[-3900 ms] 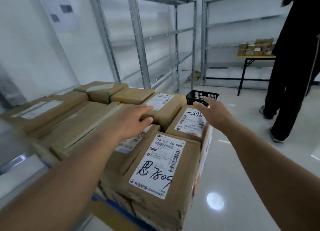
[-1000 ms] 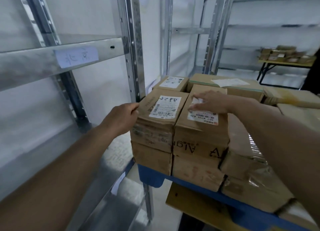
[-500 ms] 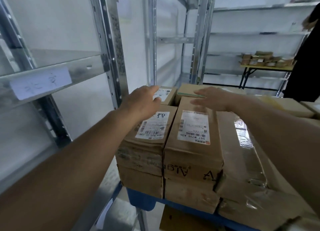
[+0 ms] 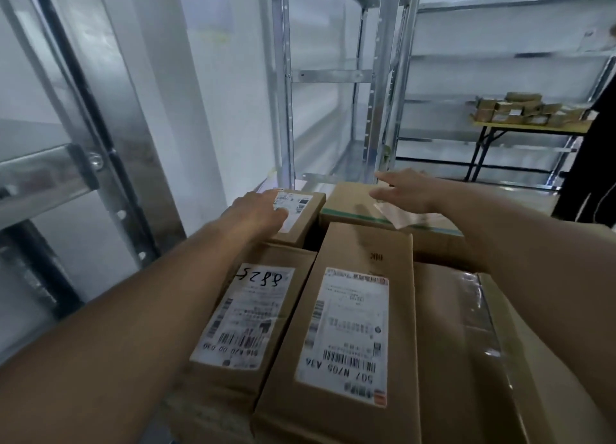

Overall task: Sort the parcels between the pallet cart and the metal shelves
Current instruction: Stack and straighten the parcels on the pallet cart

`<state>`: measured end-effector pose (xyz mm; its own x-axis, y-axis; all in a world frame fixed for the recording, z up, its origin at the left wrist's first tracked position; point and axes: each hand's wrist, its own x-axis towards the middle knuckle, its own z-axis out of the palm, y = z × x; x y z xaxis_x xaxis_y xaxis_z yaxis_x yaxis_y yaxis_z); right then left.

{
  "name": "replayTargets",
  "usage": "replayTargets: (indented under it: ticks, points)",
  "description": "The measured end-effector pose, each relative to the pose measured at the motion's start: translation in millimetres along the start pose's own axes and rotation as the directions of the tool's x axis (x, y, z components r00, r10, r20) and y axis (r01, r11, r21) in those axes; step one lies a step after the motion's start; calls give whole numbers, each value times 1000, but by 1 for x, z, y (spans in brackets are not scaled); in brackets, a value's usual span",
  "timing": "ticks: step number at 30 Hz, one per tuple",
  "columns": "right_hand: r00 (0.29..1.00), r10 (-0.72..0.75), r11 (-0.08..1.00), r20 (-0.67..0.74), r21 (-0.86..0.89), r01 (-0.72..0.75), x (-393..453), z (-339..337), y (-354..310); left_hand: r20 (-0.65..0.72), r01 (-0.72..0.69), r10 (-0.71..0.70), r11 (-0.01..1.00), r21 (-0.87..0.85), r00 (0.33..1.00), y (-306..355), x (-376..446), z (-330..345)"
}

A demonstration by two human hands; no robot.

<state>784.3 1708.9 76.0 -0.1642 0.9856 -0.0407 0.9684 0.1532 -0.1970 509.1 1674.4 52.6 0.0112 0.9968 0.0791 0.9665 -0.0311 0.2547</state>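
Brown cardboard parcels with white labels are stacked below me. My left hand (image 4: 258,211) lies flat, fingers straight, on a small labelled parcel (image 4: 300,210) at the far left of the stack. My right hand (image 4: 405,190) hovers open over a wider box with green tape (image 4: 353,203) and a loose white slip. Nearest me lie a parcel marked 5288 (image 4: 246,317) and a longer parcel labelled 507 N705 A3A (image 4: 350,330). Metal shelves (image 4: 330,75) stand just behind the stack.
A steel shelf upright and beam (image 4: 50,173) stand close on the left. At the back right a yellow folding table (image 4: 530,126) carries several small boxes. A person in black (image 4: 590,163) stands at the right edge. A tape-wrapped parcel (image 4: 473,343) lies under my right forearm.
Both hands have reached farther over the stack: the left from the 5288 parcel onto the small parcel behind it, the right over the green-taped box. My view has moved closer over the parcels.
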Motion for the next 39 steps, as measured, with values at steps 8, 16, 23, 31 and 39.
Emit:
replayTargets:
  ticks: [8, 16, 23, 31, 39]
  points:
    - [997, -15, 999, 72, -47, 18, 38, 18, 12, 131, 44, -64, 988, 147, 989, -6, 23, 17]
    - [991, -68, 990, 111, -117, 81, 31, 16, 9, 169, -12, -11, 991, 134, 986, -7, 17, 14]
    - [997, -57, 991, 55, -119, 63, 24, 17, 12, 142, -28, 14, 995, 96, 990, -3, 6, 10]
    - [999, 36, 983, 9, -182, -34, -46, -11, 33, 15, -197, 197, 980, 8, 980, 25, -17, -1]
    - [971, 233, 954, -59, -177, -240, -140, -32, 94, -20, -372, 372, 925, -73, 928, 99, -59, -2]
